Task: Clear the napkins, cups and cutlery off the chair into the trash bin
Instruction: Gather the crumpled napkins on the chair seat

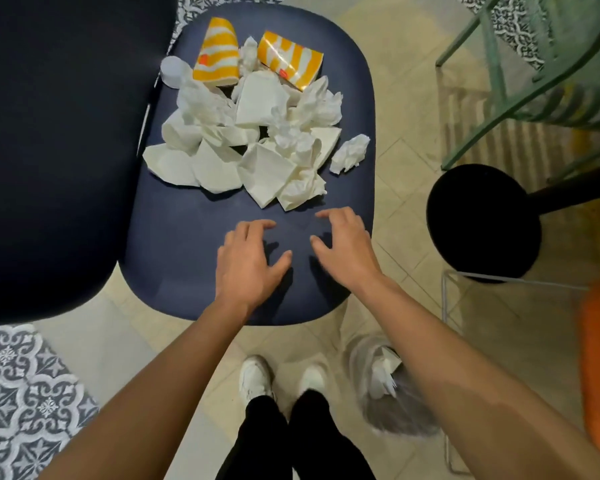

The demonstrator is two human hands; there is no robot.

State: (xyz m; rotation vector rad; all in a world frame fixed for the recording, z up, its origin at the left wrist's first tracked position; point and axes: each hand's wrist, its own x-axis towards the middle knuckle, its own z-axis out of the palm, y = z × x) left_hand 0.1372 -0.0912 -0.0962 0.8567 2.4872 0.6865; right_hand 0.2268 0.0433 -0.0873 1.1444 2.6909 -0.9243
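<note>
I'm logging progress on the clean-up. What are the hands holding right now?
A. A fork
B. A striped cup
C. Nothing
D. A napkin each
C: the left hand and right hand are spread and empty over the near part of the seat, short of the napkins.

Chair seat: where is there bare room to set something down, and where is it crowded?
The chair seat is bare on its near half, between the napkin pile and the front edge, around the left hand and right hand. The far half is crowded with napkins and two striped cups.
</note>
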